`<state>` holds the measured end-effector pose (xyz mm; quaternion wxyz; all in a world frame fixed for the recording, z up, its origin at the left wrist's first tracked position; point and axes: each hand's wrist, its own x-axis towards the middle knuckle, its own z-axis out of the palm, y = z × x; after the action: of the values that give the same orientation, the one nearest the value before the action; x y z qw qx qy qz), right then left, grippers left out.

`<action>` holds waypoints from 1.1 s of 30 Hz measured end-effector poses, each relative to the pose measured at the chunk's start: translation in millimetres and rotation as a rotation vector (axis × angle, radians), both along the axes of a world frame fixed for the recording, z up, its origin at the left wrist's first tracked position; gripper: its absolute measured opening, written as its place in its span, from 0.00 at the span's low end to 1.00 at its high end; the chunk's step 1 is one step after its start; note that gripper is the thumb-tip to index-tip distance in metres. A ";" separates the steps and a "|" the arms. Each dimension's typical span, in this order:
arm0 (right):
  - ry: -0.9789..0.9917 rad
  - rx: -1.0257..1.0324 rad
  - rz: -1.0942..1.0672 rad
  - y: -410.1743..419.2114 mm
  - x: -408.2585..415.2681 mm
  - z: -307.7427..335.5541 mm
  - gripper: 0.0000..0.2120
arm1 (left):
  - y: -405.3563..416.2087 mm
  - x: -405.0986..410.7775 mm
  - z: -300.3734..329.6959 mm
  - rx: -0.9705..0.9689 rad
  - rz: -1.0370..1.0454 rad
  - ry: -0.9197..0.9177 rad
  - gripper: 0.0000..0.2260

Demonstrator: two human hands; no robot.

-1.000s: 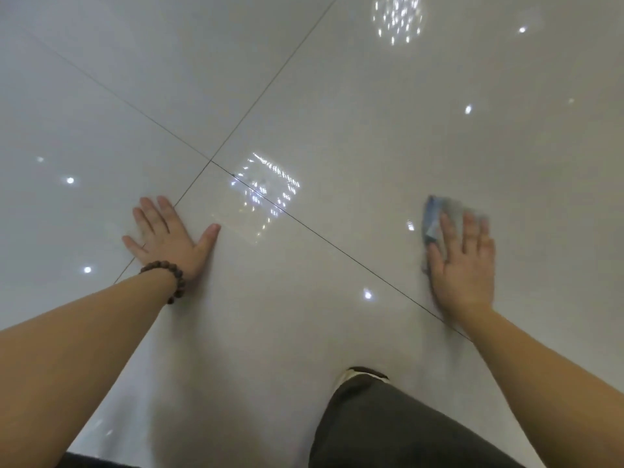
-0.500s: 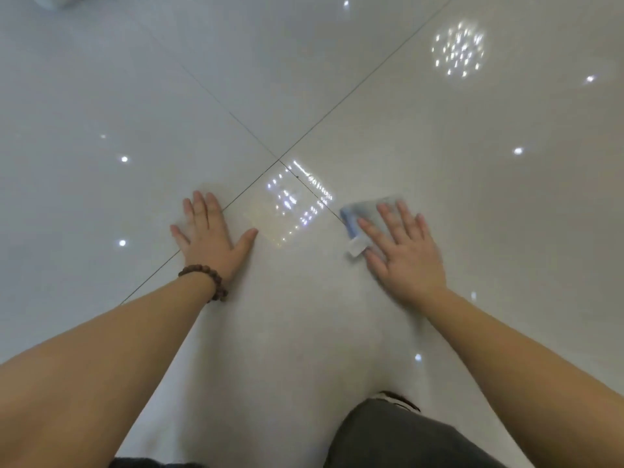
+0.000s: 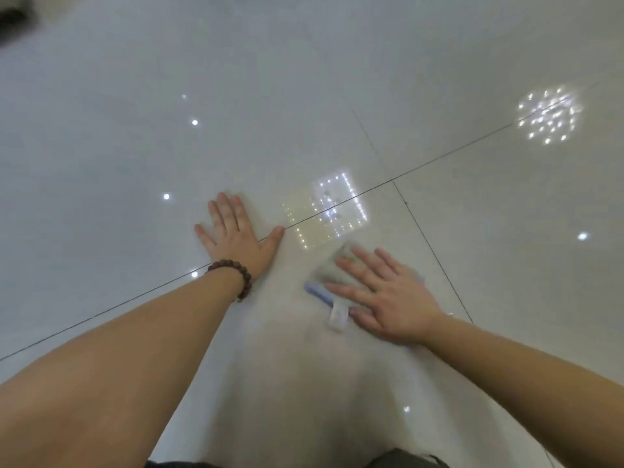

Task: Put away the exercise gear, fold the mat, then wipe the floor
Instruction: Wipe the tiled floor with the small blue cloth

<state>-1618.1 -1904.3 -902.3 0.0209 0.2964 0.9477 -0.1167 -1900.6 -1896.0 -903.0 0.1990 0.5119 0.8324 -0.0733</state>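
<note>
At the bottom edge, a bit of dark trouser cloth (image 3: 405, 462) is showing between the two bare forearms. Further out, the right hand (image 3: 388, 295) is lying flat with straight, spread fingers, pressing down on a cloth (image 3: 324, 275) rather than grasping it. The cloth is lying on the glossy pale tiled floor (image 3: 135, 146), its blue edge and a small white tag (image 3: 337, 317) sticking out on the thumb side; most of it is hiding under the palm and looking blurred. Just to the left, apart from the cloth, the left hand (image 3: 236, 234) is resting palm-down on the floor, fingers straight and relaxed, holding nothing, with a brown bead bracelet (image 3: 234, 275) sitting around the wrist. A thin grout line is running under this hand, crossing another line beyond the right hand. Past both hands, ceiling lights are reflecting in the tiles: a square patch (image 3: 327, 211) nearest, a round cluster (image 3: 548, 114) far right. At the far top-left corner something dark (image 3: 11, 15) is sitting, too blurred to tell.
</note>
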 end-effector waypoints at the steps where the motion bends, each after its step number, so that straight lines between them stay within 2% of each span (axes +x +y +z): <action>1: -0.015 0.000 -0.118 36.3 -10.5 -0.8 0.25 | 0.3 -0.4 0.6 -0.003 -0.003 -0.006 0.43; 4: -0.120 -0.068 -0.476 119.9 -43.2 2.7 0.29 | 0.5 -0.3 0.0 -0.006 -0.008 -0.014 0.41; 6: -0.117 -0.094 -0.558 121.1 -54.5 4.0 0.29 | 0.5 -0.1 -1.4 0.001 -0.009 -0.007 0.41; 8: -0.051 -0.051 -0.496 74.0 -49.4 4.2 0.27 | -0.9 0.5 -2.4 0.017 0.005 -0.019 0.40; 11: 0.017 -0.035 -0.227 -25.3 -27.1 8.1 0.24 | -1.1 0.5 -0.4 0.046 0.023 -0.049 0.39; 14: 0.001 -0.010 -0.040 -47.8 -12.9 5.8 0.26 | 10.8 -13.5 5.9 0.104 0.030 -0.012 0.39; 17: -0.043 -0.009 0.043 -18.9 -20.9 4.0 0.27 | 46.6 -44.4 10.3 0.143 0.027 0.043 0.40; 20: -0.055 -0.037 0.034 21.8 -45.5 4.3 0.26 | 92.6 -76.8 10.3 0.167 0.018 0.080 0.40; 26: -0.045 0.028 -0.190 184.2 -138.6 -2.7 0.26 | 134.8 -96.6 -7.3 0.110 0.004 0.068 0.40; 29: -0.071 -0.020 -0.421 264.8 -187.5 0.0 0.26 | 134.0 -97.7 -7.3 0.107 0.010 0.047 0.39; 31: -0.054 -0.044 -0.554 282.5 -209.3 -0.9 0.25 | 135.9 -99.8 -7.1 0.092 0.010 0.035 0.40; 33: -0.015 0.004 -0.555 259.3 -213.8 -2.1 0.26 | 137.3 -101.2 -8.3 0.077 0.010 0.029 0.40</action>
<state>-1832.0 -1645.1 -904.4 -0.0054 0.5454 0.8304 -0.1139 -2001.8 -1758.7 -911.3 0.1672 0.5140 0.8400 -0.0477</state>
